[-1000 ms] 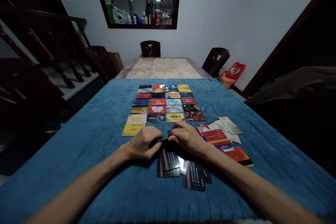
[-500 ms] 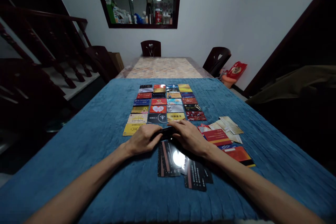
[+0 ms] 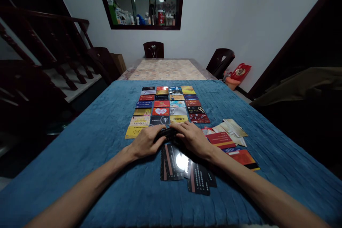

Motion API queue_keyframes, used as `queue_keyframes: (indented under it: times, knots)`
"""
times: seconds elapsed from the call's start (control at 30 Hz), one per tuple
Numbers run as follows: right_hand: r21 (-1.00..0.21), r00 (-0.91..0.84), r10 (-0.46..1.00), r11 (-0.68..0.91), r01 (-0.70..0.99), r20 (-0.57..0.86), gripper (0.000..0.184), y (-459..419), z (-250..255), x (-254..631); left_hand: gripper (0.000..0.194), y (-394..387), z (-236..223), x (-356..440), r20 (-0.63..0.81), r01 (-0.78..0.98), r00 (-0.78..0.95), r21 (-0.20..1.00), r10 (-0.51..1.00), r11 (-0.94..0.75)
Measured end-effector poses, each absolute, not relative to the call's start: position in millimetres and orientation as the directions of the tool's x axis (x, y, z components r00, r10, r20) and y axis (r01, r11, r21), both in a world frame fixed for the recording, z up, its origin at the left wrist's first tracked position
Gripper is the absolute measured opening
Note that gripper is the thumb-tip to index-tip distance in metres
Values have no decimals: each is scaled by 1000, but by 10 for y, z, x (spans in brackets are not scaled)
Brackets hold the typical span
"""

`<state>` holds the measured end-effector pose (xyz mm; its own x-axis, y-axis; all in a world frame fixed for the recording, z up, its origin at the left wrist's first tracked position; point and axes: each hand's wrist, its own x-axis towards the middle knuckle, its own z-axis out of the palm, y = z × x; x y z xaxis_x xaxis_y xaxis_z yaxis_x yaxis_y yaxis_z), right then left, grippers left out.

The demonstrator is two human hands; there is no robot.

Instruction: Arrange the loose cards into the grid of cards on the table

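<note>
Between my two hands is a black card (image 3: 167, 132), tilted, just below the card rows. My left hand (image 3: 148, 139) grips its left end with thumb and fingers. On its right end are the bent fingers of my right hand (image 3: 191, 137). Several cards lie in rows ahead, among them a yellow card (image 3: 178, 119), a dark grey card (image 3: 159, 120) and a red card with a white heart (image 3: 161, 111). Under my wrists, loose black cards (image 3: 171, 165) overlap, one with a bright glare. A yellow card at the row's near left (image 3: 132, 132) is partly covered by my left hand.
Right of my right hand lies a loose pile with a red card (image 3: 221, 140), an orange card (image 3: 242, 159) and pale gold cards (image 3: 235, 128). A blue cloth (image 3: 101, 128) covers the table's near part. Dark chairs (image 3: 153, 50) stand around the far end.
The black card between my hands has tipped slightly, so more of its face shows. My hands stay in almost the same place, and the other cards have not moved.
</note>
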<state>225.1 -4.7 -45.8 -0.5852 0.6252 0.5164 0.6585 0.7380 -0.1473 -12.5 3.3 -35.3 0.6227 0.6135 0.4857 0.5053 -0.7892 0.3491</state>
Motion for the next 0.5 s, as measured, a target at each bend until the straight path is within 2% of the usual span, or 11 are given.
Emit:
queue_keyframes:
  times: [0.3, 0.5]
  knots:
    - [-65, -597, 507, 793, 606, 622, 39, -84, -396, 2189, 20, -26, -246, -14, 555, 404, 583, 436, 594, -804]
    - [-213, -476, 545, 782, 586, 691, 49, -95, -349, 2207, 13, -57, -196, 3, 639, 379, 441, 504, 630, -776]
